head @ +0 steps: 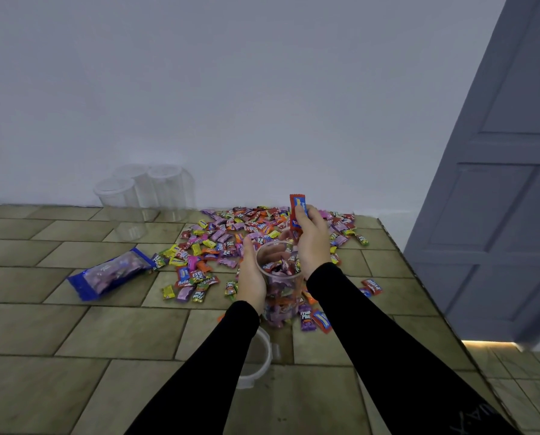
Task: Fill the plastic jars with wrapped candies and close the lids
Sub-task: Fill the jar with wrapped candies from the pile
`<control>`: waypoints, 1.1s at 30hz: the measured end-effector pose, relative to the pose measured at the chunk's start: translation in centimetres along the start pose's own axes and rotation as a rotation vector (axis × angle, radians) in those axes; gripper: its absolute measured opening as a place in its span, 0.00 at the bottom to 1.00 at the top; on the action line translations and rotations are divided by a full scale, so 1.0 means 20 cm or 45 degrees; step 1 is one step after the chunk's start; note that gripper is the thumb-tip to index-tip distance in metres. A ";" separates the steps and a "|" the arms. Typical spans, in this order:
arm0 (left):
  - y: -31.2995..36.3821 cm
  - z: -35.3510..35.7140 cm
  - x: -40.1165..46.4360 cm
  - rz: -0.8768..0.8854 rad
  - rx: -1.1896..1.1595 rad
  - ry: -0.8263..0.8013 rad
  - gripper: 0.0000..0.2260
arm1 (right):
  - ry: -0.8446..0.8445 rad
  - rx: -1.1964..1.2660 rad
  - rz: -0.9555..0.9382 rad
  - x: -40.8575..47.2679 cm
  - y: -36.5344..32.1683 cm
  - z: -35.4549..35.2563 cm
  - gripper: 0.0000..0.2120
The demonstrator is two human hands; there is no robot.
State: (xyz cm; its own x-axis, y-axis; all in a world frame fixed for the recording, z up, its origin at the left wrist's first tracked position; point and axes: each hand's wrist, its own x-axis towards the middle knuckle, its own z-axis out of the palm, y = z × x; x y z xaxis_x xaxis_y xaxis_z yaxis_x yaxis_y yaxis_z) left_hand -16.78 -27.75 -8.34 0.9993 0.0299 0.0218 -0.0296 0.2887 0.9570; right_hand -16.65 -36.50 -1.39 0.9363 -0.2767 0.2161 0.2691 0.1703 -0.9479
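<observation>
A clear plastic jar point(279, 287), mostly full of wrapped candies, stands open on the tiled surface. My left hand point(252, 276) grips its left side. My right hand point(313, 240) is just above the jar's rim and pinches a long red wrapped candy point(296, 215) upright. A large heap of loose wrapped candies point(231, 233) lies behind and around the jar. A clear lid point(256, 359) lies near me, partly hidden under my left forearm.
Three empty clear jars point(143, 199) stand against the wall at the back left. A blue candy bag point(111, 273) lies to the left of the heap. The surface's edge runs down the right side, beside a grey door point(494, 183).
</observation>
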 end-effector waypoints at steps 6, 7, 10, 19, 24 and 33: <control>0.00 0.00 0.01 -0.048 -0.011 0.009 0.35 | -0.059 0.014 0.029 0.00 0.00 -0.01 0.14; 0.00 0.00 0.01 -0.055 -0.021 0.008 0.34 | -0.082 0.020 0.034 0.00 -0.01 0.00 0.14; 0.00 0.00 0.03 -0.075 -0.122 0.028 0.33 | -0.104 0.016 0.028 0.00 -0.01 0.00 0.13; -0.02 -0.01 0.03 -0.001 -0.094 -0.010 0.32 | -0.140 -0.197 -0.143 -0.02 -0.01 -0.01 0.14; -0.02 -0.02 0.04 -0.006 -0.037 0.041 0.32 | -0.187 -0.287 -0.240 -0.03 0.00 -0.01 0.17; -0.01 -0.03 0.03 -0.083 -0.065 0.090 0.30 | -0.559 -1.093 -0.485 0.00 -0.01 -0.04 0.15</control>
State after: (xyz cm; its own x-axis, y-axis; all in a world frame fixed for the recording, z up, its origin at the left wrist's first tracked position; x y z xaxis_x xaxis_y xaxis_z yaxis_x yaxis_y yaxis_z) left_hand -16.17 -27.18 -8.60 0.9951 0.0766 -0.0624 0.0328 0.3403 0.9397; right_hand -16.86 -37.37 -1.46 0.8691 0.2274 0.4394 0.4743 -0.6353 -0.6094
